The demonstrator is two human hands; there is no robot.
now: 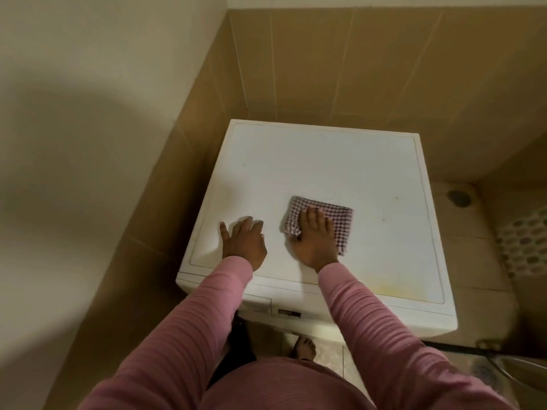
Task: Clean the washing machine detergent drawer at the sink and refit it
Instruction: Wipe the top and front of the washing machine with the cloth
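Observation:
A white washing machine [340,161] stands in a tiled corner, seen from above. A folded checked cloth [337,218] lies on its top, right of centre. My right hand [313,238] lies flat on the cloth's left part with straight fingers. My left hand [242,239] rests flat on the machine's top near the front left, fingers spread, holding nothing. The detergent drawer's front [257,304] shows at the machine's front left edge, under my left sleeve, sitting in its slot.
Brown tiled walls close in the machine at the back and left. To the right is a lower tiled floor with a round drain [458,197] and a patterned mat [527,244]. A hose [509,362] lies at the lower right. My bare foot [305,349] stands before the machine.

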